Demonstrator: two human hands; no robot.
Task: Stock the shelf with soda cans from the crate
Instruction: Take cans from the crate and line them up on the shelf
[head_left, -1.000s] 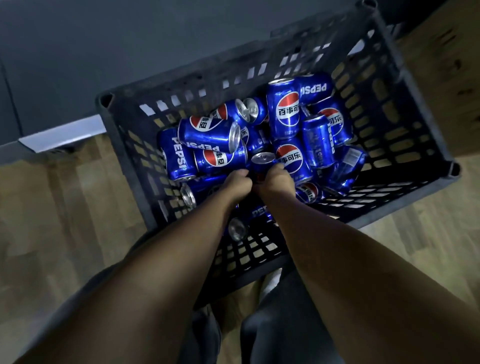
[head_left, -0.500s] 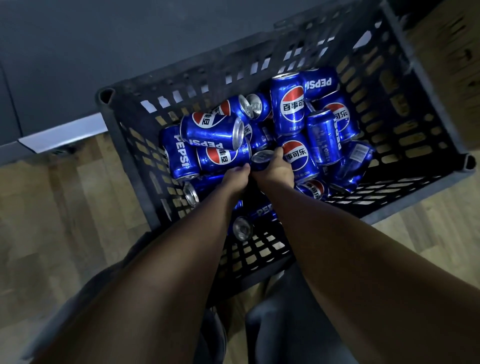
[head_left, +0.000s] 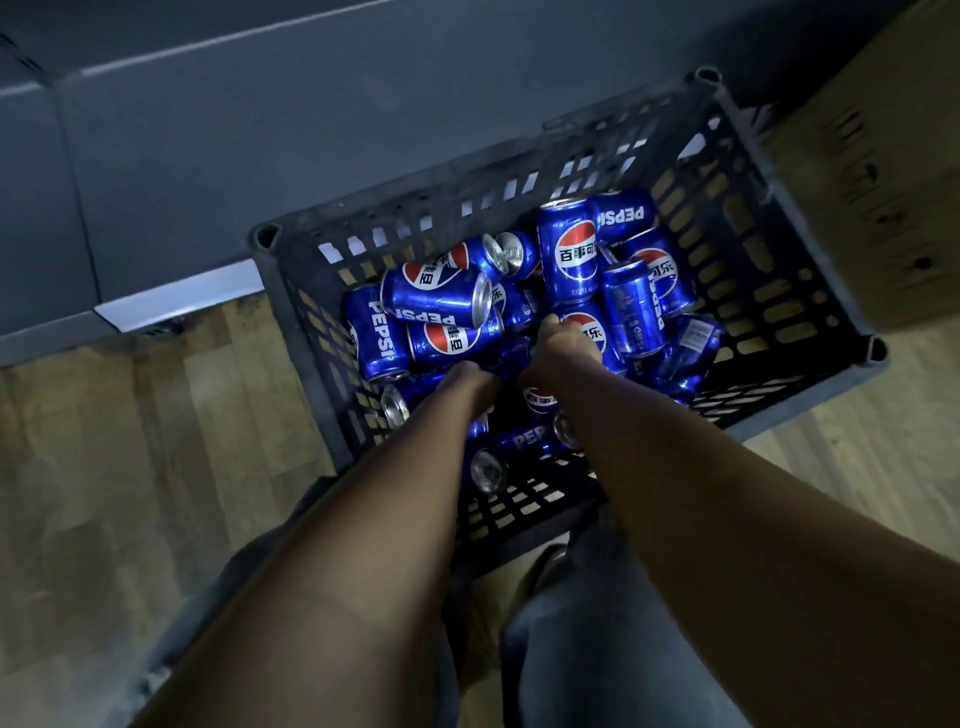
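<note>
While both arms reach into the black crate (head_left: 415, 208), the left hand (head_left: 470, 375) and right hand (head_left: 563, 343) sink among blue cans (head_left: 436, 299) printed PEPSI and 百事可乐; fingers hidden, so I cannot tell either grip.

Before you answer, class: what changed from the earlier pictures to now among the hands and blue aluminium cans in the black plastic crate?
Little. The left hand and right hand stay together among the blue aluminium cans; the silver lid seen between them earlier no longer shows; any grip is hidden. No can has left the black plastic crate; the pile is unchanged.
</note>
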